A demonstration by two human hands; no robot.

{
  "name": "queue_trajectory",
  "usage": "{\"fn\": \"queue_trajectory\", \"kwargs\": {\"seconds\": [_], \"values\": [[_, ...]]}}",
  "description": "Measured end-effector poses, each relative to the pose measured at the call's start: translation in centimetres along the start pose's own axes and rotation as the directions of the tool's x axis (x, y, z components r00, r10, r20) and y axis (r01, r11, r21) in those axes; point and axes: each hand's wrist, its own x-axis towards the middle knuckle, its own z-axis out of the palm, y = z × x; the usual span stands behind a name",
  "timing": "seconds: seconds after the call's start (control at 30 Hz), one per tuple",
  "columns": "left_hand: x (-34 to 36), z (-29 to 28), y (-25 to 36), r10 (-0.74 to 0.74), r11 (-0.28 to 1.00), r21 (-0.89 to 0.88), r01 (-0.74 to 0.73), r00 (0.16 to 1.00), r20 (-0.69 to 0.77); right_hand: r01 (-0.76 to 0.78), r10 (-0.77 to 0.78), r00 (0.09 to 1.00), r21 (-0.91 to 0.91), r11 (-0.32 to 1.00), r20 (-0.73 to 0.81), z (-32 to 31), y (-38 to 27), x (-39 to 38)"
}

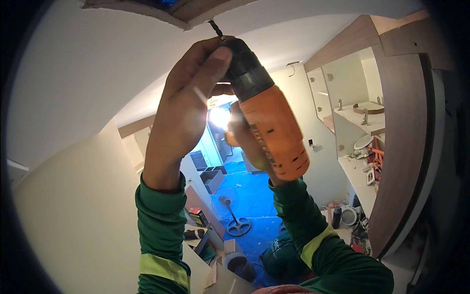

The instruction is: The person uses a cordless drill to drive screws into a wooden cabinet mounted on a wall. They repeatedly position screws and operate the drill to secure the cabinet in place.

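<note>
An orange and black power drill (274, 127) is raised overhead, tilted up and to the left. Its dark drill bit (216, 29) reaches the edge of an opening (188, 19) in the white ceiling; whether the tip touches cannot be made out. My left hand (188, 98) is closed around the black chuck (247, 68), thumb near the bit's base. Behind the drill body, my right hand (247, 139) grips the handle, with most of its fingers hidden by the drill.
Blue sheeting (247, 188) covers the floor below, where a pedestal fan (238, 225) and a grey bucket (239, 264) stand. Open cabinets (352, 83) line the right side, with tools and parts on a lower shelf (355, 179). A bright light (220, 116) shines behind my hands.
</note>
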Motion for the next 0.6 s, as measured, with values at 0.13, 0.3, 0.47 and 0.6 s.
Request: {"fn": "queue_trajectory", "kwargs": {"seconds": [0.13,0.3,0.47,0.6], "values": [[-0.8,-0.4,1.6,0.187,0.838,0.53,-0.127,0.981,-0.061,-0.127,0.127,0.991,0.022,0.992,0.03,-1.3,0.6,0.6],[1.4,-1.5,5.7,0.674,-0.087,0.867,-0.491,0.612,0.414,0.145,-0.143,0.989,-0.152,0.978,0.021,-1.9,1.0,2.2],[6.8,-1.4,8.2,0.266,-0.392,0.799,-0.456,0.776,0.572,0.198,-0.199,0.98,-0.147,0.969,0.002,-1.0,0.7,2.0],[8.5,-0.9,8.4,0.135,-0.71,0.527,-0.468,0.643,0.754,0.192,-0.192,0.981,-0.1,0.976,0.005,-0.6,0.8,1.9]]}}
